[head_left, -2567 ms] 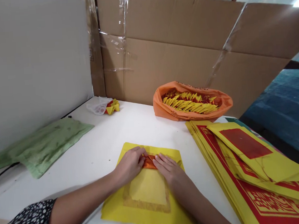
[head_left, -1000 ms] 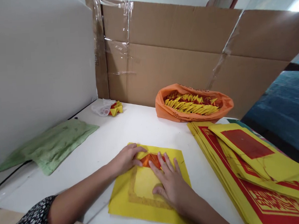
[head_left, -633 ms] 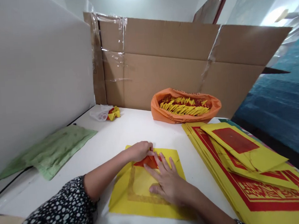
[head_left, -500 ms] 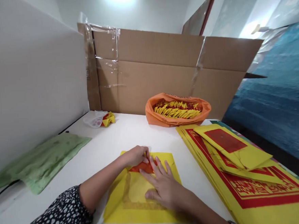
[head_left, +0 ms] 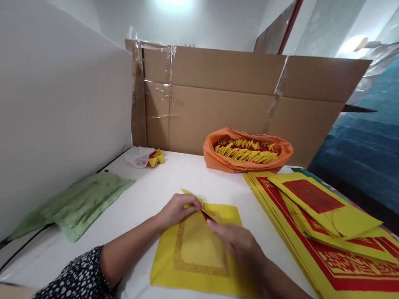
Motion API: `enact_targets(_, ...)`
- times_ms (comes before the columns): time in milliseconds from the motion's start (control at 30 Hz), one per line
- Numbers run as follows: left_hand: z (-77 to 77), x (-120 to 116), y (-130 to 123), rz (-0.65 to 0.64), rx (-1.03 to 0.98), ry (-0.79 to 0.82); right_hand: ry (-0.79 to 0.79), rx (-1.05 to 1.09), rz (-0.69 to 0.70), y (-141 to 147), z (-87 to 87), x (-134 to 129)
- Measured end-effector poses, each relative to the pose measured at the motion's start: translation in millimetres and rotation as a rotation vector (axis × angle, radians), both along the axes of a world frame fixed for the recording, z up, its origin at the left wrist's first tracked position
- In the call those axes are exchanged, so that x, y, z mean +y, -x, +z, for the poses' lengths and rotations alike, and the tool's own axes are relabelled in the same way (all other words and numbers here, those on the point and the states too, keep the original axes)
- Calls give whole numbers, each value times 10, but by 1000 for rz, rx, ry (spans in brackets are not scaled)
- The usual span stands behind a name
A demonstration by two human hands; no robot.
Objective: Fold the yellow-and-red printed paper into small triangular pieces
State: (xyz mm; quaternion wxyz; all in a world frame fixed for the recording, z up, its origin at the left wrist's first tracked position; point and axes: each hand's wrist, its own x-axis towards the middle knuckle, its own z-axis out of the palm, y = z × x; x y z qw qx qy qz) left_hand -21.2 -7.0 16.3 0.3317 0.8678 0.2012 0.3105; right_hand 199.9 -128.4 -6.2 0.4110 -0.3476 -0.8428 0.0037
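Observation:
A yellow paper sheet (head_left: 202, 283) with a faint brownish frame pattern lies on the white table in front of me. At its top edge a piece of yellow and red paper (head_left: 210, 214) is raised and folded. My left hand (head_left: 178, 210) pinches this folded paper between thumb and fingers. From the right, my right hand (head_left: 235, 240) grips the lower right part of the same fold, its thumb against the red side; its other fingers are partly hidden.
An orange bag (head_left: 221, 162) of folded yellow and red papers stands at the back. Stacked yellow and red sheets (head_left: 345, 276) lie right, a green cloth (head_left: 83, 201) left, and a plastic bag (head_left: 140, 158) beside folded pieces (head_left: 156, 158) back left. Cardboard (head_left: 216, 93) stands behind.
The red-faced paper, flat under my hands before, is now lifted and folded. My right hand has gone from spread fingers to a grip. The whole view has shifted slightly.

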Motion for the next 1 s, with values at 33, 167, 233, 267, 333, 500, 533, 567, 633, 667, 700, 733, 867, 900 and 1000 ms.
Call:
enact_targets(33, -35, -17, 27, -48, 33, -35, -23, -112, 64, 20, -29, -30)
enact_targets(167, -117, -116, 102, -238, 111, -140, -2, -346, 169, 131, -75, -98)
enact_targets(233, -137, -163, 124, -270, 121, -125, 42, -351, 140, 155, -90, -87)
enact_targets(267, -144, -183, 130, -270, 127, -102, 80, -334, 101, 150, -102, -72)
enact_targets(333, -154, -216, 126, -241, 135, -55, 179, -298, 42, 114, -134, -34)
enact_targets(500, -180, -311, 43, -54, 215, 31, 310, -293, 111, 0, -196, 13)
enact_targets(533, -190, -335, 27, -40, 234, 34, 314, -281, 122, -12, -194, 10)
enact_targets(567, -202, -357, 16, -37, 252, 31, 326, -259, 130, -19, -188, 6)
enact_targets(633, -224, -392, 12, -49, 292, 27, 385, -191, 140, -24, -163, 2)
enact_targets(667, -232, -403, 17, -58, 311, 31, 428, -145, 136, -23, -147, 5)
enact_targets(700, -238, -409, 25, -68, 325, 38, 474, -94, 130, -20, -132, 13)
enact_targets(733, -240, -411, 35, -80, 333, 44, 520, -41, 120, -15, -119, 26)
enact_targets(867, -214, -393, 69, -121, 346, 60, 706, 124, -3, 30, -89, 130)
enact_targets(900, -199, -384, 74, -128, 336, 70, 757, 150, -41, 46, -86, 167)
enact_targets(1000, -144, -346, 82, -154, 236, 159, 894, 226, -75, 103, -87, 290)
